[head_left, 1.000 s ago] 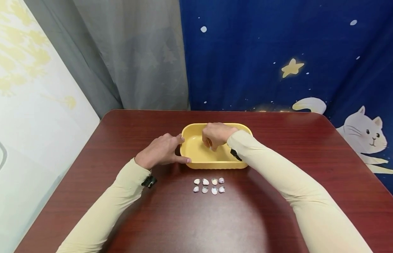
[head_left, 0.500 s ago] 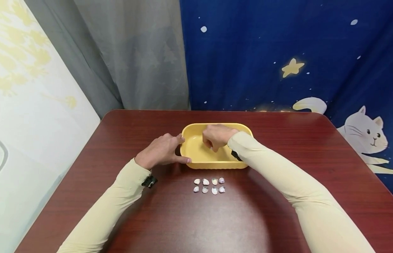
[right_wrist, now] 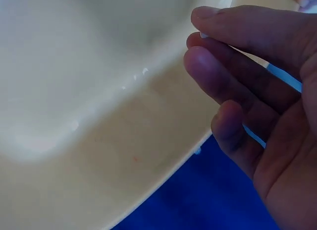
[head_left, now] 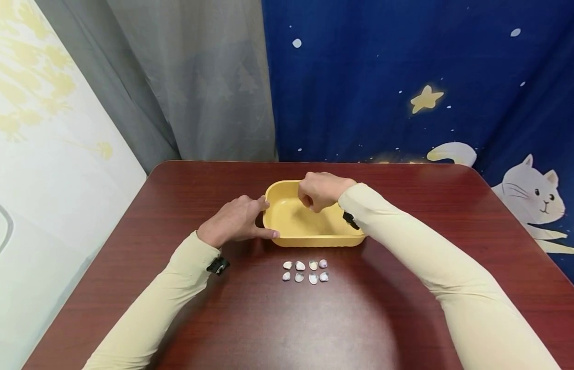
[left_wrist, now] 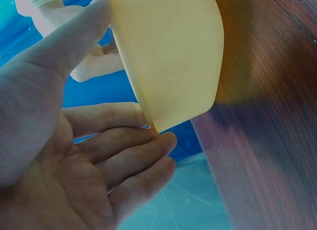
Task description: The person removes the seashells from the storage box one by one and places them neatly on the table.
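Note:
A yellow plastic basin [head_left: 287, 221] stands on the table. My left hand [head_left: 236, 218] holds its left end, thumb and index finger at the rim; in the left wrist view the other fingers extend loosely below the basin's corner. My right hand [head_left: 321, 191] is over the basin's inside, knuckles up. Its thumb and index finger pinch a small white shell-like piece [right_wrist: 203, 35], mostly hidden between the fingertips; the other fingers are bent and hold nothing. In front of the basin several small pale shells [head_left: 313, 278] lie in two rows.
The dark red wooden table [head_left: 213, 329] reaches back to a grey curtain [head_left: 208, 92] and a blue one with stars and a cat [head_left: 384, 82]. A white wall [head_left: 41, 205] borders the table's left side.
My right hand has risen from low in the basin and shifted slightly back and to the right. The left hand, basin and shells on the table have stayed put.

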### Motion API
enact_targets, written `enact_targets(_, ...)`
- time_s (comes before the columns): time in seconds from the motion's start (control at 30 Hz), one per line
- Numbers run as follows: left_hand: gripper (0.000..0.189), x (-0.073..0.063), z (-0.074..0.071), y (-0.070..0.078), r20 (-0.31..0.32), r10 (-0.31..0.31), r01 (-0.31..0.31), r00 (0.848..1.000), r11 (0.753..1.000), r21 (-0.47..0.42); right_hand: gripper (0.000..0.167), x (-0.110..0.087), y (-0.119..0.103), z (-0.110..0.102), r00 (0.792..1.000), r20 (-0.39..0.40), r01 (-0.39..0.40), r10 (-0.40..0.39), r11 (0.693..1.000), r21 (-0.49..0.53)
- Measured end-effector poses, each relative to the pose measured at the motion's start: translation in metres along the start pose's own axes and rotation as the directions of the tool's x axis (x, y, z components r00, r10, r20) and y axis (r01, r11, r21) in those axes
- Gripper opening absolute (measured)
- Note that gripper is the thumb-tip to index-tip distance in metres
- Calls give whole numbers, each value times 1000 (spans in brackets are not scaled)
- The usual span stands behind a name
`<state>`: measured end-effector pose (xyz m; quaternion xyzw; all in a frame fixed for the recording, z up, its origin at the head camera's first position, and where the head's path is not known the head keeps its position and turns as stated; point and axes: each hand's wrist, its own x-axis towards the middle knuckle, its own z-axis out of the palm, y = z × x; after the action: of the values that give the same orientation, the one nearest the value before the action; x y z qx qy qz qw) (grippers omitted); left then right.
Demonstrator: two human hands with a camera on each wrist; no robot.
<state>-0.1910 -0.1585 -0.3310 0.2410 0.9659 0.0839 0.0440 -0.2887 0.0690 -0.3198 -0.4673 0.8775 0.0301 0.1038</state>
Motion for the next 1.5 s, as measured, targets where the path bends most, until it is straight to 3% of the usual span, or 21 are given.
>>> enact_targets(0.4, 79, -2, 4, -1, -38, 25, -25, 999, 1000, 13, 16, -44, -7, -23, 998, -62, -4, 7, 999, 50)
enact_targets(0.77, 80, -1, 4, 1, -22, 6, -5, 1000, 1000, 21, 9, -85, -27, -16, 978, -207, 55, -36, 995, 88)
enact_targets(0.97, 82, 0, 3, 2, -19, 5, -4, 1000, 1000, 26, 11, -103, -33, -6, 952, -287, 139, -105, 985, 99)
enact_targets(1.2, 81, 2, 2, 3, -12, -14, 14, 1000, 1000, 21, 13, -114, -40, 12, 933, -337, 160, -126, 984, 73)
enact_targets(1.5, 86, 1, 0, 4, 9, -34, 33, 999, 999, 38, 15, -122, -54, 39, 940, -313, 153, -134, 988, 37)
